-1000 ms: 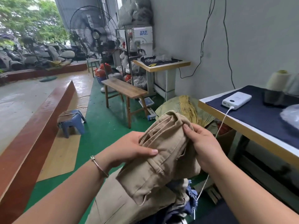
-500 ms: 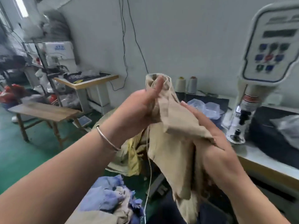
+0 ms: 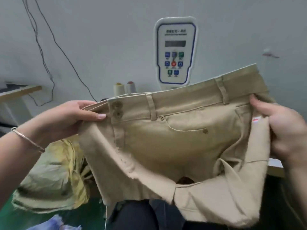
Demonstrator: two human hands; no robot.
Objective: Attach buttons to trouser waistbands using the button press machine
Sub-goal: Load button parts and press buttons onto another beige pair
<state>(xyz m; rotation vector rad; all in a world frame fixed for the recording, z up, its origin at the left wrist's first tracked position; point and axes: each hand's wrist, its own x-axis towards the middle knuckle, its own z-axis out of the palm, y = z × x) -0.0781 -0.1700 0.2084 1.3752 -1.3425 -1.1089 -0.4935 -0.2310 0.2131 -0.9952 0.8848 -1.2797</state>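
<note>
Scene: While both hands hold them up, the khaki trousers (image 3: 174, 138) hang spread open in front of the button press machine (image 3: 175, 52), front side toward the camera.
Left grip: the left hand (image 3: 73, 117) pinches the waistband (image 3: 182, 100) at its fly end, thumb on the front just beside two stacked brown buttons (image 3: 117, 109), fingers behind the cloth; a thin metal bracelet (image 3: 27, 140) sits on the wrist.
Right grip: the right hand (image 3: 285, 130), blurred, clutches the waistband and side seam at the far end, fingers curled round the fabric.
Trousers, material: matte cotton twill, tan, with flat belt loops (image 3: 152, 107), a curved front pocket (image 3: 186, 125) riveted at both corners, and a raw, frayed lower edge with a loose thread hanging.
Machine: white rounded control panel with blue outline, a dark display strip, blue and green square keys round one red key; its lower part is hidden behind the trousers.
Counter: two thread cones (image 3: 124, 87), one yellow-topped and one red-topped, stand left of the machine.
Floor: an olive-yellow bundle of fabric (image 3: 53, 180) lies on green flooring at the lower left.
Wall: grey, with thin black cables (image 3: 49, 47) trailing down.
</note>
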